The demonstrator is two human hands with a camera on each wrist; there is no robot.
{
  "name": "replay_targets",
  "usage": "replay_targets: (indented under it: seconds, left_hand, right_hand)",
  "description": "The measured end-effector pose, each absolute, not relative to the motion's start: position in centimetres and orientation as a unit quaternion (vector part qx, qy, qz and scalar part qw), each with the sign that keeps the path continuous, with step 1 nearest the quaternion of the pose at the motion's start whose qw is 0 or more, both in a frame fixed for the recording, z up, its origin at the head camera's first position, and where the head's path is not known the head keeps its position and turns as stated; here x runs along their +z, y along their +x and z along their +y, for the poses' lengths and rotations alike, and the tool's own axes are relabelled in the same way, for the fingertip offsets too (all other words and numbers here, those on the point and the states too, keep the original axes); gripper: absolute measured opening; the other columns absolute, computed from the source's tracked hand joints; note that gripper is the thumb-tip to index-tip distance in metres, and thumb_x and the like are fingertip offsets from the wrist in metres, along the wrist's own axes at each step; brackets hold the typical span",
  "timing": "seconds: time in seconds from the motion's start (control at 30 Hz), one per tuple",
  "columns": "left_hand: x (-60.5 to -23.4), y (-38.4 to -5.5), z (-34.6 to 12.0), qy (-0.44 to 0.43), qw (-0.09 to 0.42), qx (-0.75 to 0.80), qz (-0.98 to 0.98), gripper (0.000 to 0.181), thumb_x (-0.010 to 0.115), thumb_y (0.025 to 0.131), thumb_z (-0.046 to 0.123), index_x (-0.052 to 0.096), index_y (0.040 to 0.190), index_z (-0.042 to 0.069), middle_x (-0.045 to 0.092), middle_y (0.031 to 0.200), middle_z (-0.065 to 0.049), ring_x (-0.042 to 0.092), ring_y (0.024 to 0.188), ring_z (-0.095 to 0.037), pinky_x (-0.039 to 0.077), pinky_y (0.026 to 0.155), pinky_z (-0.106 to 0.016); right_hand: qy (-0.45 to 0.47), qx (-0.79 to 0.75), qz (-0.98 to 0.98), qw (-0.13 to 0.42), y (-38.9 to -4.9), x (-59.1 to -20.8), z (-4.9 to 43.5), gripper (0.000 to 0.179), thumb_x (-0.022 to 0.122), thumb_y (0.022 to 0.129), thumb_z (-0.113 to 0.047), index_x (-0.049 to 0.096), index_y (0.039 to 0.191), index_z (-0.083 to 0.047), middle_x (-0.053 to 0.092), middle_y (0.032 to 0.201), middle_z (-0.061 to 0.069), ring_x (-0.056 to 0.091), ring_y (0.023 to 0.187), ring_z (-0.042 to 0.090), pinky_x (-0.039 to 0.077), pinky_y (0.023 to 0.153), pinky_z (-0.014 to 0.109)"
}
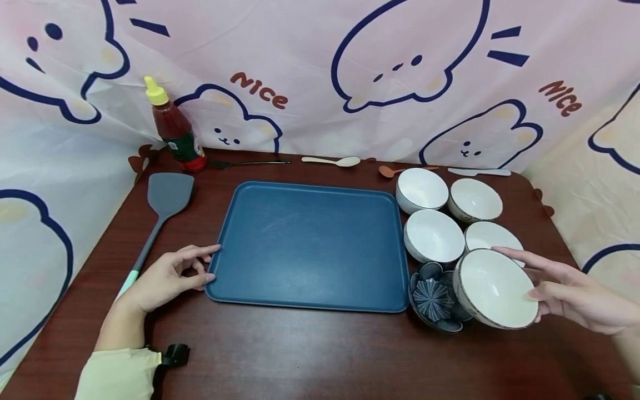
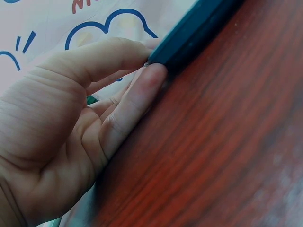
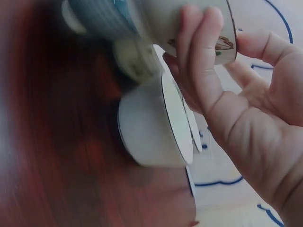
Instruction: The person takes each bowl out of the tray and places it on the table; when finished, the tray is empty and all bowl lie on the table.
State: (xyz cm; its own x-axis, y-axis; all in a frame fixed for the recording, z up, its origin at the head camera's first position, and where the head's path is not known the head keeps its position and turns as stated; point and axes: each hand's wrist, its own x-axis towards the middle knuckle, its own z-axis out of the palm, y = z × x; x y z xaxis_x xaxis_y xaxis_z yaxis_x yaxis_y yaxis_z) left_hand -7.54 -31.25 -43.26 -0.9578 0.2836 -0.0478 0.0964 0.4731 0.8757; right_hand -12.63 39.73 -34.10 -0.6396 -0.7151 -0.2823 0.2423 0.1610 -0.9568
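Note:
At the left side of the blue tray [image 1: 310, 250], my left hand [image 1: 167, 278] pinches the rim between thumb and fingers. The left wrist view shows the tray's edge [image 2: 189, 38] between the fingertips. My right hand [image 1: 575, 286] grips a white bowl [image 1: 497, 289] with a thin brown rim, thumb on the near side. This bowl is tilted and raised above the table, as the right wrist view shows, where a painted brown pattern marks its outside [image 3: 225, 43]. Beneath it sits a dark bowl with a petal pattern [image 1: 434, 300], partly covered.
White bowls [image 1: 434, 236] stand in two columns right of the tray. Along the back lie a fork [image 1: 250, 163], a white spoon [image 1: 332, 161], a brown spoon [image 1: 390, 171] and a knife [image 1: 480, 172]. A sauce bottle [image 1: 177, 133] and grey spatula [image 1: 170, 194] are at left.

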Motion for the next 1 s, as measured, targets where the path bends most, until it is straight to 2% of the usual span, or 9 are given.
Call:
replay_targets:
  seconds: [0.07,0.2,0.37,0.47,0.7,0.87,1.0]
  left_hand:
    - [-43.2,-7.5,-31.3,0.111,0.092,0.501,0.853,0.055,0.072,0.092,0.013,0.053,0.144,0.010,0.053,0.111,-0.012,0.065,0.080,-0.012,0.057,0.068,-0.028]
    - [-43.2,-7.5,-31.3,0.111,0.091,0.505,0.851,0.055,0.072,0.092,0.012,0.052,0.144,0.009,0.052,0.112,-0.012,0.065,0.081,-0.012,0.058,0.068,-0.029]
    - [-43.2,-7.6,-31.2,0.112,0.094,0.504,0.851,0.055,0.072,0.092,0.013,0.052,0.144,0.009,0.052,0.111,-0.013,0.065,0.081,-0.013,0.058,0.069,-0.028]
    - [-43.1,-7.6,-31.1,0.112,0.095,0.504,0.851,0.055,0.071,0.093,0.013,0.052,0.144,0.009,0.052,0.111,-0.013,0.065,0.081,-0.013,0.058,0.069,-0.028]
    - [-43.1,-7.5,-31.2,0.113,0.092,0.500,0.854,0.055,0.071,0.093,0.012,0.052,0.144,0.008,0.052,0.111,-0.012,0.064,0.081,-0.011,0.058,0.068,-0.028]
    - [-43.1,-7.5,-31.1,0.116,0.088,0.496,0.856,0.055,0.071,0.093,0.012,0.053,0.144,0.009,0.053,0.110,-0.012,0.064,0.082,-0.010,0.058,0.068,-0.028]
    - [-43.2,-7.6,-31.0,0.113,0.089,0.492,0.859,0.055,0.071,0.093,0.013,0.053,0.144,0.010,0.053,0.110,-0.011,0.064,0.081,-0.011,0.058,0.068,-0.028]
  right_hand:
    - [-0.186,-0.612,0.665,0.385,-12.6,-34.3,40.6,0.077,0.030,0.097,0.019,0.007,0.161,-0.016,0.049,0.141,-0.005,0.068,0.085,0.032,0.058,0.066,0.039]
    - [-0.200,-0.615,0.642,0.411,-12.7,-34.8,42.0,0.079,0.026,0.096,0.020,0.000,0.161,-0.017,0.042,0.146,-0.008,0.067,0.094,0.035,0.058,0.069,0.044]
    - [-0.172,-0.604,0.654,0.422,-12.7,-34.9,43.4,0.080,0.026,0.097,0.018,-0.002,0.161,-0.020,0.044,0.146,-0.009,0.067,0.099,0.038,0.058,0.068,0.049]
    - [-0.155,-0.590,0.672,0.420,-12.4,-35.1,44.3,0.079,0.027,0.097,0.015,0.001,0.162,-0.022,0.041,0.148,-0.015,0.067,0.100,0.037,0.059,0.068,0.049]
    - [-0.178,-0.577,0.664,0.440,-12.2,-36.1,45.6,0.077,0.027,0.097,0.015,-0.001,0.161,-0.018,0.041,0.150,-0.017,0.066,0.095,0.035,0.059,0.070,0.046]
    - [-0.174,-0.563,0.670,0.451,-12.4,-36.7,45.7,0.075,0.028,0.100,0.012,-0.002,0.161,-0.019,0.029,0.152,-0.025,0.064,0.098,0.032,0.058,0.072,0.047]
    - [-0.186,-0.583,0.646,0.457,-12.4,-37.5,45.5,0.075,0.027,0.099,0.015,-0.003,0.160,-0.015,0.022,0.156,-0.025,0.063,0.101,0.029,0.058,0.074,0.046]
